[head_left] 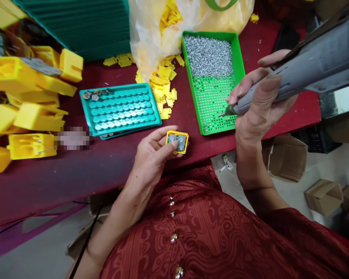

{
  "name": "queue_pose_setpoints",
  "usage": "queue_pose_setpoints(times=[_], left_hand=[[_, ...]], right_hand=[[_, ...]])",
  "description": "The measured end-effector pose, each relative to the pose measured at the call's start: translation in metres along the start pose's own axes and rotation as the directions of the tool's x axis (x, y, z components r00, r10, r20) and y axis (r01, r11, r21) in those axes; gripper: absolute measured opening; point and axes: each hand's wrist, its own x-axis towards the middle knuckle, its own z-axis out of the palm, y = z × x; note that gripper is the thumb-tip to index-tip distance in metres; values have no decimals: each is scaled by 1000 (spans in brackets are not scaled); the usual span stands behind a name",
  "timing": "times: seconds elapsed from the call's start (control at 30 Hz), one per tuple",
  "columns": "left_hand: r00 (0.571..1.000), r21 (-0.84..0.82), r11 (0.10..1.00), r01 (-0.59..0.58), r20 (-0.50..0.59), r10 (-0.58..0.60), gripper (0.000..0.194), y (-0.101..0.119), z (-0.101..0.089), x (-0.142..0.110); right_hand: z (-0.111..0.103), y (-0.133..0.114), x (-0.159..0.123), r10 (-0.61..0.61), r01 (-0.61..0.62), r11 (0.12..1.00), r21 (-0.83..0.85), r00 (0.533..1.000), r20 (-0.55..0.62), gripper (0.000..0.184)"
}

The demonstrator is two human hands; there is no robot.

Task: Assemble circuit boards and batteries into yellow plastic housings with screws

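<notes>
My left hand (155,155) is closed around a small yellow plastic case (187,142), the thumb pressing on the green circuit board (180,144) inside it. Grey round parts show on the board. In my right hand (258,104) is a grey electric screwdriver (296,73), its fingers wrapped round the front of the body. The bit points down-left over the perforated part of a green basket (202,120). Small silver screws (208,56) fill the far half of that basket.
Left of the basket are a teal tray (120,110) with a few small round parts and loose yellow pieces (164,83). Yellow housings (31,116) pile up at the left. A plastic bag (151,38) stands behind; cardboard boxes (322,195) sit on the floor.
</notes>
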Motion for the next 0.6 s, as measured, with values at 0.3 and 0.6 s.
queue_pose_setpoints(times=[0.3,0.6], left_hand=[[1000,-9,1000,19,-15,-19,61,2,1,0],[1000,46,999,3,-16,-2,52,3,2,-1]], right_hand=[[-2,6,-3,53,-52,995,-89,998,13,47],[0,-3,-6,81,-77,990,-122,996,31,47]])
